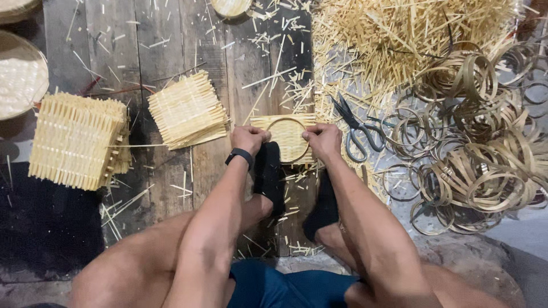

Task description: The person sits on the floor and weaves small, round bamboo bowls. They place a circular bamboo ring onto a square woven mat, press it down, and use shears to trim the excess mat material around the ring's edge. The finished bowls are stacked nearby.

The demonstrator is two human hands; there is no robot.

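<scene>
I sit on a wooden floor with both feet in black socks pressed on a small woven bamboo mat (285,137). A bamboo ring (287,121) lies on top of that mat. My left hand (249,138), with a black band on its wrist, grips the ring's left side against the mat. My right hand (323,140) grips the ring's right side. Both hands are closed tight on the ring and the mat edge.
Two stacks of woven mats (187,109) (77,140) lie to the left. Black scissors (357,130) rest just right of my right hand. A heap of bamboo rings (474,148) fills the right, loose bamboo sticks (399,40) the top right, a round woven tray (20,74) the far left.
</scene>
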